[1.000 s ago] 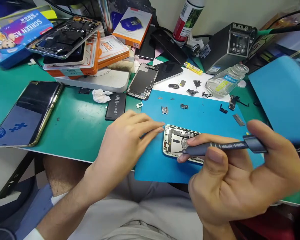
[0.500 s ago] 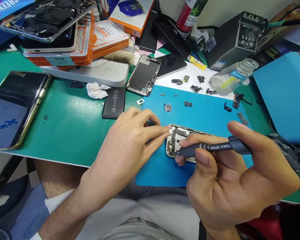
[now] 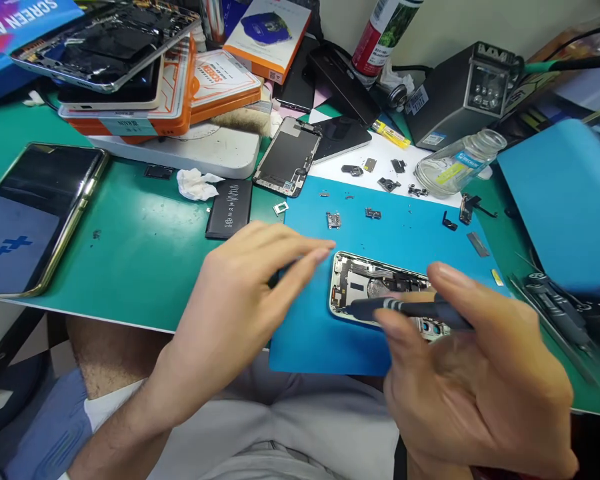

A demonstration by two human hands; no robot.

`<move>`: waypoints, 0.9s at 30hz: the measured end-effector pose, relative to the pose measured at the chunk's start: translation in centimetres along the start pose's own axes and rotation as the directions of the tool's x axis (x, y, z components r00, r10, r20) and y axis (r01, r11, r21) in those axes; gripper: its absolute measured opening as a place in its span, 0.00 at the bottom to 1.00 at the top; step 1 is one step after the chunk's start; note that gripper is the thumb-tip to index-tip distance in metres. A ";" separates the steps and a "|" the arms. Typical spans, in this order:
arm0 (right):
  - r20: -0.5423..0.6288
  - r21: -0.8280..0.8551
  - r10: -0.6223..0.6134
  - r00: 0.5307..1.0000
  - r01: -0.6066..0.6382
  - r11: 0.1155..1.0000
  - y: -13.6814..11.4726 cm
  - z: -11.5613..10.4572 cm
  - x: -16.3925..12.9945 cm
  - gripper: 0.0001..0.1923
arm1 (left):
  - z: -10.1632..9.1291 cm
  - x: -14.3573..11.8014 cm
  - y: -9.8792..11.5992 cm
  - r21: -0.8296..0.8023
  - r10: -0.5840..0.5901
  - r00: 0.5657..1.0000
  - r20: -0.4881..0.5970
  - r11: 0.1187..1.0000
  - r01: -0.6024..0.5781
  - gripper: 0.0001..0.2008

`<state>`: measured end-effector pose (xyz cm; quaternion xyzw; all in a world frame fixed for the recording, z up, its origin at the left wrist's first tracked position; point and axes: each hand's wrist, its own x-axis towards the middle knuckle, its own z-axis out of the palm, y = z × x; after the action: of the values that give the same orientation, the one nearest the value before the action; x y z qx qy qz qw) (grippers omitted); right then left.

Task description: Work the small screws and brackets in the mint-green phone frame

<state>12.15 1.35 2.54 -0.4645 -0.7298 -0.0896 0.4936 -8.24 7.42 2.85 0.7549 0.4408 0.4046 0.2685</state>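
We are working on the opened phone, lying flat on the blue mat at the desk's near edge. Our right hand is pinching a screwdriver, tip down at the phone's left end. Our left hand is hovering loose beside the frame, fingers stretched toward its corner, gripping nothing; contact with the frame we cannot confirm.

We are judging the phone light and stiff along its metal rim but delicate inside: thin flex cables and small connectors. Best held by the rim, pressed flat to the mat, fingers off the internals. The polished rim may be slippery.

Our right hand is covering the phone's right half. The driver tip and whatever screw it meets are too small to make out. Loose parts are lying on the mat behind, their kinds unclear.
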 end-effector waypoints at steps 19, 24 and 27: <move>0.024 0.117 0.013 1.000 -0.016 0.993 -0.4 0.9 0.3 0.44 | -1.3 -1.7 1.4 -0.483 -0.281 0.958 0.054 0.833 0.271 0.06; -0.266 0.540 0.512 0.817 -0.314 0.781 -0.8 0.4 2.1 0.21 | 0.2 -0.7 2.3 -0.625 -0.246 0.965 0.092 0.740 0.248 0.07; -0.072 0.755 0.660 0.748 -0.391 0.526 -1.0 0.6 3.2 0.17 | 1.3 -0.2 2.7 -0.679 -0.199 0.973 0.120 0.698 0.226 0.11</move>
<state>10.71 3.00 5.11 -0.4191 -0.4274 0.2681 0.7549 -6.01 5.89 4.18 0.5525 0.3379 0.4914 0.5823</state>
